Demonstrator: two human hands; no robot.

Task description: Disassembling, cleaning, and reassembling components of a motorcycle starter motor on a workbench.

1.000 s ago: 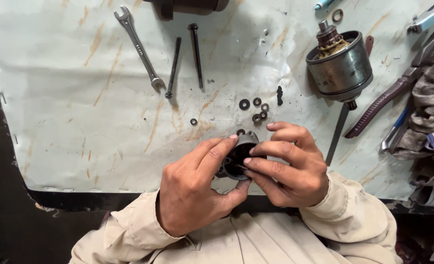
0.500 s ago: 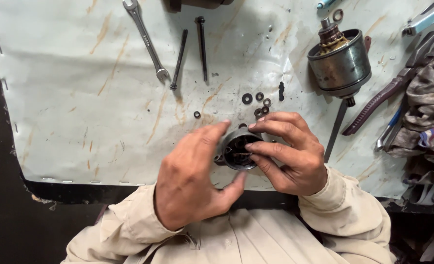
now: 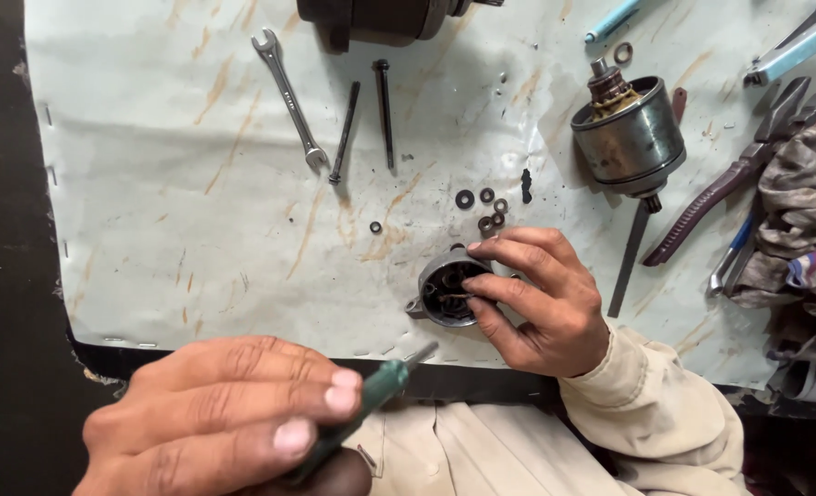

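The right hand [image 3: 544,303] grips the round metal end cap [image 3: 449,289] by its rim at the bench edge — rigid, probably greasy (so slippery) — while the left hand [image 3: 220,413] clenches a green-handled screwdriver [image 3: 371,395].

- right hand [image 3: 541,298] grips a round grey motor end cap [image 3: 449,289], just below the small black washers [image 3: 483,207]
- left hand [image 3: 229,413] holds a green-handled screwdriver [image 3: 367,400], below-left of the cap, apart from it

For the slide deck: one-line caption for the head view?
Right hand steadies a round metal end cap on the bench sheet while the left hand holds a green-handled screwdriver.
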